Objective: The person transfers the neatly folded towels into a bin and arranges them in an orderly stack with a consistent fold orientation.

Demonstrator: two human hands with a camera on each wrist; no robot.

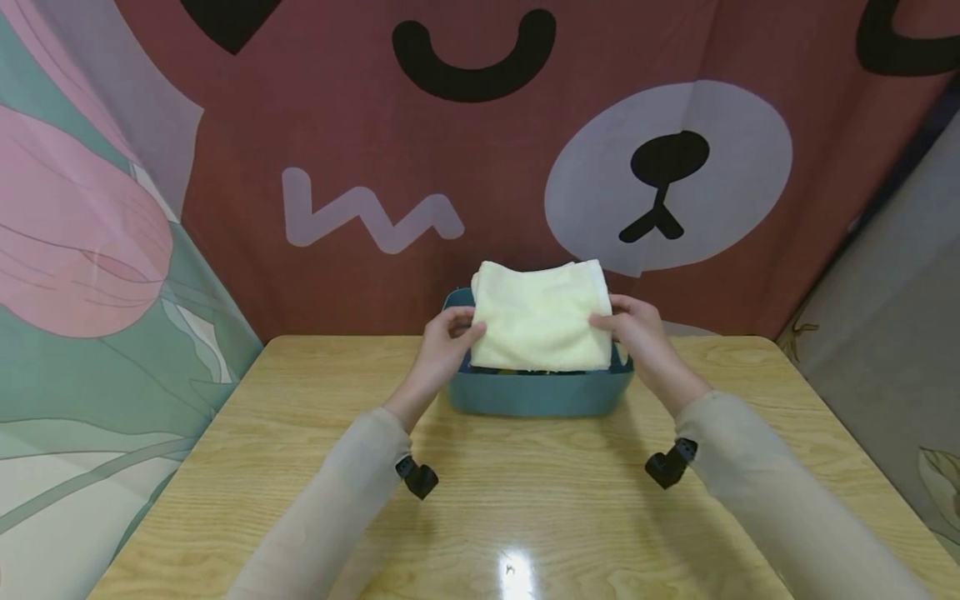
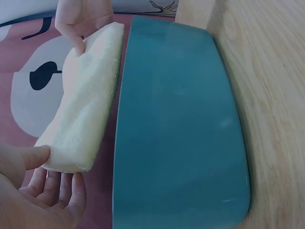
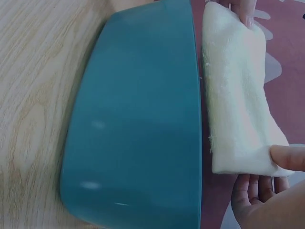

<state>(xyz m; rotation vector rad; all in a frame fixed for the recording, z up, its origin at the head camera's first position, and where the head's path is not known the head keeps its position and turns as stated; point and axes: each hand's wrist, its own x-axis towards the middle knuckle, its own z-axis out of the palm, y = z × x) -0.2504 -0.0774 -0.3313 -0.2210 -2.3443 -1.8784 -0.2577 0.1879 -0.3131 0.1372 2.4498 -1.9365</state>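
Observation:
A pale yellow folded towel (image 1: 540, 321) is held up between both hands, above the opening of a teal plastic basket (image 1: 540, 395). My left hand (image 1: 447, 343) pinches the towel's left edge, thumb in front and fingers behind, as the left wrist view also shows. On the opposite edge, my right hand (image 1: 643, 333) grips the cloth the same way. In both wrist views the towel's lower edge hangs just above the basket's rim. Most of the basket's inside is hidden behind the cloth; only dark and yellowish bits show below it.
The basket stands at the back of a light wooden table (image 1: 540, 500), close to a red-brown printed curtain (image 1: 360, 125). Another curtain with flowers (image 1: 82, 225) hangs at the left. A small black camera (image 1: 417, 477) sits on the left wrist and another camera (image 1: 670, 463) on the right.

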